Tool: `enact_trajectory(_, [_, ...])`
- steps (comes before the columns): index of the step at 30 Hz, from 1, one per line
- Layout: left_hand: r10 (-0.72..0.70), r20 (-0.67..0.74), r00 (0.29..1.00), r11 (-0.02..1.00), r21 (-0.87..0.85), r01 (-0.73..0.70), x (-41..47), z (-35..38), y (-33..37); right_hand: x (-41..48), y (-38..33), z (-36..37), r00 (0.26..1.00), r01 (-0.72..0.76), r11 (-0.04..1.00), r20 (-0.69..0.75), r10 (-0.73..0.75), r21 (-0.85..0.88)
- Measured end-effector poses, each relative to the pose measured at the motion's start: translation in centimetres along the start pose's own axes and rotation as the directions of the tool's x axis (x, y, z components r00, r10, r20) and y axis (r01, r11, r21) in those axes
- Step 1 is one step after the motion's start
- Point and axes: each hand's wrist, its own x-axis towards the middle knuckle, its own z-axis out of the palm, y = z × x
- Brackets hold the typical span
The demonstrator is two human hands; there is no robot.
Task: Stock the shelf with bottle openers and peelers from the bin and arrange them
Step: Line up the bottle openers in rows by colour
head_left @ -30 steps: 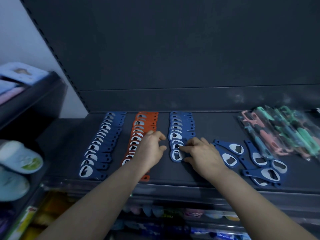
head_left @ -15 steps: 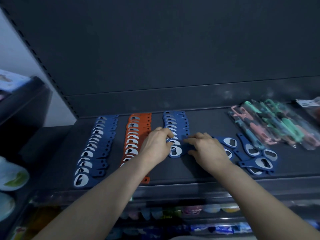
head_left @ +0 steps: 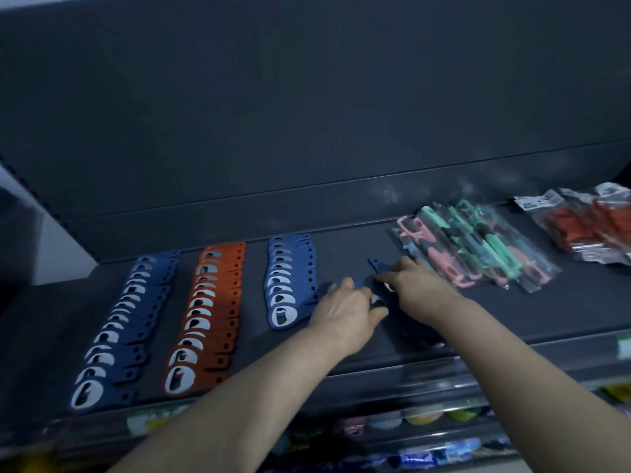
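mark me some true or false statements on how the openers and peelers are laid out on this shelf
1. The orange row lies between two blue rows of openers. True: the long blue row is on its left and the short blue row on its right.
2. The packaged peelers lie left of the orange row. False: they lie toward the right, beyond the right hand.
3. The left hand and the right hand are both at the loose blue openers beside the short blue row. True.
4. The short blue row reaches as near the shelf front as the other two rows. False: it stops farther back.
5. Red packs lie at the far right. True.
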Motion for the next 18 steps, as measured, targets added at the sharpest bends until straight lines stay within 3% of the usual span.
enact_trajectory(3, [-0.084,-0.039,0.996,0.991,0.101,0.088,1.9,0.0,0.7,1.1,0.9,-1.1,0.997,0.065,0.998,0.042,-0.066,0.019])
enact_trajectory(8, [-0.197,-0.161,0.967,0.98,-0.013,0.198,3.9,0.2,0.7,2.9,2.3,-2.3,0.977,0.206,0.969,-0.028,-0.212,-0.137])
enact_trajectory(11, [-0.312,-0.244,0.918,0.948,-0.012,0.319,3.9,0.7,1.0,4.1,3.1,-2.3,0.958,0.285,0.945,0.006,-0.288,-0.159])
enact_trajectory(18, [-0.431,-0.12,0.894,0.901,0.003,0.434,6.1,0.2,1.2,5.7,4.9,-4.3,0.895,0.446,0.877,0.103,-0.434,-0.179])
